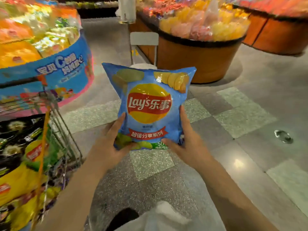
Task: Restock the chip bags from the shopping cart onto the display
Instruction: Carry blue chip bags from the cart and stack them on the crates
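Two hands on one blue bag [150, 104] right now, held out front over the floor, face up toward the camera. Left hand [110, 144] grips the bottom-left corner, right hand [185, 144] grips the bottom-right, thumbs on the front and fingers running up the sides. Long axis points away from the body, top seam farthest out.

Cart [55, 130] with more bags sits close on the left, just beside the left arm. The blue round display [55, 70] is ahead and left, past the cart, so the left hand is the nearer one. My guess is the bag has to swing left and forward, top edge leading. Wooden bins [200, 64] ahead on the right hold other snacks, probably not the target, but I can't tell for sure.
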`<state>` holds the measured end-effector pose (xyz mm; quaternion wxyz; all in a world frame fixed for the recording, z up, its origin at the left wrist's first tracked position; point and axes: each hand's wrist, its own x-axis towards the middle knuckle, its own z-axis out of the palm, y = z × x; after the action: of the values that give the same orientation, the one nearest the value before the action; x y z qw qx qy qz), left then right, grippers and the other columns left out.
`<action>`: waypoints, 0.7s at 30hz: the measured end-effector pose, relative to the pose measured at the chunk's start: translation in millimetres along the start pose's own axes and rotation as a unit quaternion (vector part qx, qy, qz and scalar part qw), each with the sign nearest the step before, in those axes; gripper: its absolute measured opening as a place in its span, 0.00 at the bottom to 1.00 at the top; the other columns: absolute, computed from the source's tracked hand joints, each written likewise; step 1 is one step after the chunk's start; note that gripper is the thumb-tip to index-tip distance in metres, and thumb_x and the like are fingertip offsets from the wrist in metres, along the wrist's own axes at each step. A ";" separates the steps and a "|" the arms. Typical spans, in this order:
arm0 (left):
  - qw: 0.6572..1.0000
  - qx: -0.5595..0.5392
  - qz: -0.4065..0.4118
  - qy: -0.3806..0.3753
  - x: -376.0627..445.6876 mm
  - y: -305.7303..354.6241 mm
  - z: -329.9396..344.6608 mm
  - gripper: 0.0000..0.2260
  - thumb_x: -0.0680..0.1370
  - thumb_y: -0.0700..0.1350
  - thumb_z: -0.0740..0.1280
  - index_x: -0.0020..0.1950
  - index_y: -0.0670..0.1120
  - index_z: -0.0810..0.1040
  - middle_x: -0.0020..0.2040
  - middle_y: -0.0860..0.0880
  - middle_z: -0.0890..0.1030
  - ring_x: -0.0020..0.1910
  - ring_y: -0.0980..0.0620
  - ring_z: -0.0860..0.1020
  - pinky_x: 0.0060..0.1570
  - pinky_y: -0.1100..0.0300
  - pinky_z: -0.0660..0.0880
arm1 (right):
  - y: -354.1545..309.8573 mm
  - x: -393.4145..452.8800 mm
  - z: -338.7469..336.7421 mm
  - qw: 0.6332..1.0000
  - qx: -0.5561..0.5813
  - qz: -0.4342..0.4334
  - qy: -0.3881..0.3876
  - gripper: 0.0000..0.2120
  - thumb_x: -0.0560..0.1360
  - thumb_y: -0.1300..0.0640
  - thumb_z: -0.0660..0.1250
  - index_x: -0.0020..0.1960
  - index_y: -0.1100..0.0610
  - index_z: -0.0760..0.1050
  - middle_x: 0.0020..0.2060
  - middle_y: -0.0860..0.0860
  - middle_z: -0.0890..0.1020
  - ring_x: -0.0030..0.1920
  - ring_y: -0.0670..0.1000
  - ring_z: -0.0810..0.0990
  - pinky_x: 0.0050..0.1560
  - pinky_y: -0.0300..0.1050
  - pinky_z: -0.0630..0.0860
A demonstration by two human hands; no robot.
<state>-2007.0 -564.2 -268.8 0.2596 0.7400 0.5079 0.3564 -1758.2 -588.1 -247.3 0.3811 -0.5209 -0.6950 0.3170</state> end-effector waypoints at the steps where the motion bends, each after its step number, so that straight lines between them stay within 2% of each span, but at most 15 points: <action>1: 0.999 -0.024 0.009 -0.023 12.7 7.9 14.8 0.39 0.69 0.55 0.70 0.71 0.73 0.51 0.70 0.55 0.64 0.62 0.54 0.70 0.59 0.51 0.74 | 6.8 -7.6 -15.0 1.000 -0.003 0.017 0.024 0.42 0.67 0.32 0.64 0.68 0.24 0.37 0.63 0.22 0.58 0.65 0.51 0.74 0.57 0.56 0.77; 3: 0.996 -0.057 0.025 -0.065 35.3 23.9 44.2 0.35 0.69 0.53 0.70 0.67 0.73 0.53 0.66 0.57 0.63 0.60 0.55 0.69 0.59 0.54 0.73 | 18.3 -21.4 -40.3 0.995 -0.015 0.052 0.078 0.42 0.68 0.36 0.65 0.67 0.25 0.37 0.61 0.21 0.59 0.63 0.50 0.76 0.55 0.50 0.78; 6: 0.988 -0.064 0.071 -0.120 67.8 44.0 87.8 0.36 0.70 0.53 0.70 0.65 0.78 0.51 0.65 0.61 0.65 0.63 0.56 0.69 0.61 0.55 0.71 | 41.1 -39.3 -67.9 0.985 -0.023 0.109 0.133 0.42 0.71 0.43 0.67 0.67 0.27 0.37 0.59 0.20 0.62 0.58 0.49 0.78 0.53 0.54 0.79; 9: 0.977 -0.075 0.106 -0.172 107.1 55.9 136.0 0.37 0.69 0.54 0.71 0.70 0.73 0.53 0.64 0.58 0.68 0.57 0.62 0.71 0.58 0.58 0.71 | 66.3 -48.6 -96.5 0.970 -0.029 0.157 0.182 0.43 0.73 0.50 0.69 0.68 0.29 0.38 0.55 0.18 0.64 0.60 0.51 0.76 0.56 0.57 0.77; 11: 0.964 -0.094 0.116 -0.221 135.1 65.4 169.5 0.39 0.69 0.52 0.73 0.73 0.68 0.54 0.66 0.54 0.70 0.59 0.61 0.72 0.59 0.53 0.73 | 83.2 -51.6 -117.1 0.960 -0.026 0.179 0.212 0.44 0.74 0.51 0.69 0.67 0.28 0.38 0.56 0.15 0.60 0.65 0.46 0.72 0.59 0.53 0.76; 14: 0.936 -0.112 0.161 -0.292 174.5 79.9 218.6 0.42 0.71 0.51 0.74 0.76 0.63 0.52 0.70 0.53 0.69 0.66 0.54 0.71 0.59 0.45 0.74 | 105.4 -51.6 -145.9 0.938 -0.019 0.222 0.264 0.44 0.74 0.52 0.70 0.68 0.30 0.38 0.63 0.21 0.58 0.68 0.43 0.69 0.60 0.44 0.76; 17: 0.908 -0.136 0.193 -0.347 225.6 98.4 266.6 0.42 0.70 0.50 0.73 0.77 0.60 0.52 0.71 0.53 0.68 0.66 0.52 0.71 0.59 0.44 0.74 | 125.5 -41.4 -174.3 0.911 -0.031 0.260 0.318 0.45 0.73 0.49 0.70 0.66 0.26 0.37 0.61 0.21 0.58 0.65 0.46 0.73 0.57 0.46 0.78; 19: 0.889 -0.155 0.208 -0.376 253.6 113.2 295.4 0.41 0.70 0.50 0.73 0.75 0.66 0.51 0.71 0.56 0.67 0.67 0.55 0.70 0.61 0.50 0.74 | 136.9 -33.0 -192.4 0.892 -0.025 0.290 0.346 0.45 0.72 0.48 0.69 0.66 0.25 0.36 0.60 0.19 0.58 0.64 0.46 0.74 0.56 0.48 0.78; 21: 0.868 -0.187 0.238 -0.393 273.0 131.4 320.0 0.41 0.69 0.50 0.72 0.69 0.75 0.51 0.69 0.69 0.64 0.66 0.65 0.68 0.61 0.63 0.72 | 143.8 -28.1 -211.2 0.873 -0.041 0.320 0.367 0.45 0.73 0.49 0.69 0.66 0.25 0.35 0.57 0.16 0.58 0.63 0.46 0.75 0.56 0.48 0.78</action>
<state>-1616.6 -361.5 -294.3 0.4785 0.8549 0.0965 0.1757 -1502.5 -569.1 -265.9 0.4651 -0.8085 -0.3131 0.1790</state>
